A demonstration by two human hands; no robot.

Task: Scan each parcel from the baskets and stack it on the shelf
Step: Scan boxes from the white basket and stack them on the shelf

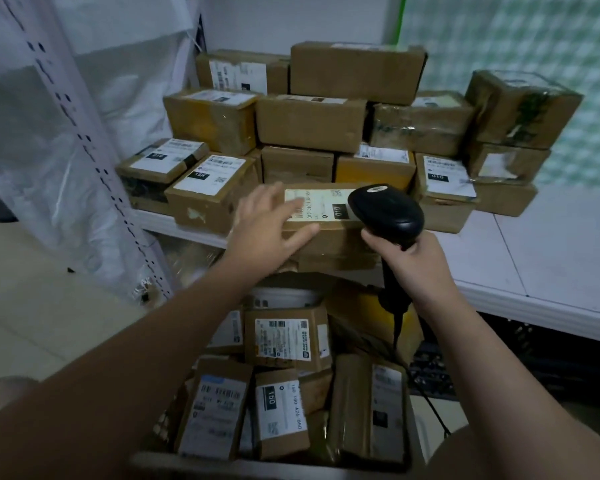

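A brown parcel (329, 237) with a white label lies at the front edge of the white shelf (520, 251). My left hand (269, 225) rests on its left end with straight, spread fingers. My right hand (414, 259) grips the handle of a black barcode scanner (385, 209), whose head hangs over the parcel's right end. Behind it, a stack of cardboard parcels (310, 121) fills the shelf. Below, a basket (222, 467) holds several labelled parcels (284, 336).
A white perforated shelf upright (94, 143) and white plastic sacks (25, 133) stand at the left. The scanner's cable (430, 407) runs down past the basket. A dark crate (520, 355) sits under the shelf on the right. Bare shelf surface lies to the right of the stack.
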